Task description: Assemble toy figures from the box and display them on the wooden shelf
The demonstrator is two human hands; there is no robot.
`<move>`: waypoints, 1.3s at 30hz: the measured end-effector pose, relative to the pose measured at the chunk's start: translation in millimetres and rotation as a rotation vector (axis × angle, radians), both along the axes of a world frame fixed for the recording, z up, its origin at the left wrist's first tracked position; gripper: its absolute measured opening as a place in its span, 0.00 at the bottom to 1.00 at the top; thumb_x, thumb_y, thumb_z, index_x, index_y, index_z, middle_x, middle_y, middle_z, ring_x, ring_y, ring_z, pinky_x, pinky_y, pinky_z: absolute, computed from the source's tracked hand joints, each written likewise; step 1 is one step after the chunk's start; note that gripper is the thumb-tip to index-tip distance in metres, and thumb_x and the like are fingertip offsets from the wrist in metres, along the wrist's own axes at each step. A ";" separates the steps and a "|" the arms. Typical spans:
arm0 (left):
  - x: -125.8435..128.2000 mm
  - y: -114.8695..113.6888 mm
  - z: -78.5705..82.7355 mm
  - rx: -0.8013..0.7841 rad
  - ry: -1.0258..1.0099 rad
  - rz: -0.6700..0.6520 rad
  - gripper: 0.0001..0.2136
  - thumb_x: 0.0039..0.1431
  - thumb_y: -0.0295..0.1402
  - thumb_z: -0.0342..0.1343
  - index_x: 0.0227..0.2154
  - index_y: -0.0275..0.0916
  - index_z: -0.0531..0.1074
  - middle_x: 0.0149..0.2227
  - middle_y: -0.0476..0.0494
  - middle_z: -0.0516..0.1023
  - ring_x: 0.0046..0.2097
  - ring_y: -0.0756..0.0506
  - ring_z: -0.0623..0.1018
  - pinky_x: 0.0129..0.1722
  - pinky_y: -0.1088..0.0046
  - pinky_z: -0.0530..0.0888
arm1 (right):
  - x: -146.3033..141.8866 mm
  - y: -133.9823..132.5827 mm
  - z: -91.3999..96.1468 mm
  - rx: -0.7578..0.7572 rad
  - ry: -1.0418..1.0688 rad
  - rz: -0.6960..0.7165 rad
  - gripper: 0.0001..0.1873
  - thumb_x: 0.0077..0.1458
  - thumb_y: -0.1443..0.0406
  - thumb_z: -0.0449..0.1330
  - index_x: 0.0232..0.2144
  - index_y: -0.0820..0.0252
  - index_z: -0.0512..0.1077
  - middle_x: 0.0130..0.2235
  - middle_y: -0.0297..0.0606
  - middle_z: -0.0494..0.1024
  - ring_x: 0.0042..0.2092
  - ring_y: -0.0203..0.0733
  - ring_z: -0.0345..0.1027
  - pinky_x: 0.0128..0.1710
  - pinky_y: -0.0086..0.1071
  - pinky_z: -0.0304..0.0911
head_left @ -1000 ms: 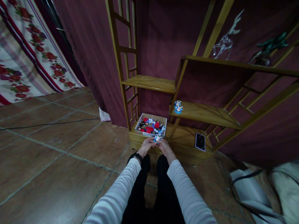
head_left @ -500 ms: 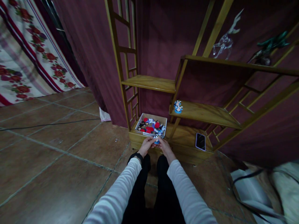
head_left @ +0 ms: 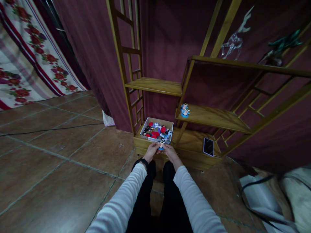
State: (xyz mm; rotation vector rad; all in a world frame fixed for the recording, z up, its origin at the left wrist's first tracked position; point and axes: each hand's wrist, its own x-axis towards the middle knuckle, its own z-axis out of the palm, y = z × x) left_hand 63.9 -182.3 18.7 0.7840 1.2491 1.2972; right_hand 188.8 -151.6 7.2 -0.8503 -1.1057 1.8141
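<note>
Between my left hand [head_left: 151, 151] and my right hand [head_left: 171, 152] is a small figurine [head_left: 161, 146] with a blue base and a white and black upper part. The fingers of both hands are closed around its sides, just in front of the open cardboard box [head_left: 144, 137]. Inside that box lie several small figurines in red, black, white and blue. On the middle shelf, to the right, stand two similar blue-based figurines [head_left: 185, 112], one behind the other.
A wooden display shelf [head_left: 155, 84] rises ahead. A phone [head_left: 208, 146] lies on its lowest board at the right. Higher up stand a clear deer ornament [head_left: 232, 45] and a dark green ornament [head_left: 279, 48]. Bags [head_left: 262, 197] sit on the floor at right.
Both hands and the held figurine have shifted very slightly to the left; the figurine seems turned a little. The view has moved a touch. The box and shelf figurines stay put.
</note>
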 end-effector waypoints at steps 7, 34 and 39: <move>0.8 -2.1 -1.0 0.046 -0.026 0.004 0.16 0.42 0.44 0.61 0.25 0.34 0.68 0.16 0.51 0.69 0.18 0.54 0.68 0.16 0.81 0.60 | -0.8 0.4 -0.8 0.010 0.014 0.033 0.21 0.36 0.51 0.65 0.28 0.63 0.73 0.24 0.35 0.75 0.24 0.33 0.66 0.24 0.27 0.57; -1.5 -0.4 -1.2 0.016 -0.059 -0.045 0.13 0.40 0.35 0.64 0.27 0.31 0.73 0.19 0.47 0.73 0.20 0.54 0.70 0.20 0.80 0.62 | 2.5 -6.5 15.9 -0.035 0.027 -0.001 0.19 0.34 0.57 0.67 0.31 0.62 0.74 0.25 0.36 0.76 0.28 0.37 0.69 0.25 0.28 0.58; -0.8 0.8 -3.3 0.021 -0.079 -0.029 0.12 0.39 0.33 0.64 0.28 0.31 0.73 0.20 0.47 0.73 0.20 0.54 0.70 0.20 0.81 0.63 | 2.2 -6.8 16.5 -0.035 0.032 -0.007 0.17 0.34 0.60 0.67 0.29 0.62 0.74 0.26 0.36 0.76 0.30 0.38 0.69 0.28 0.29 0.60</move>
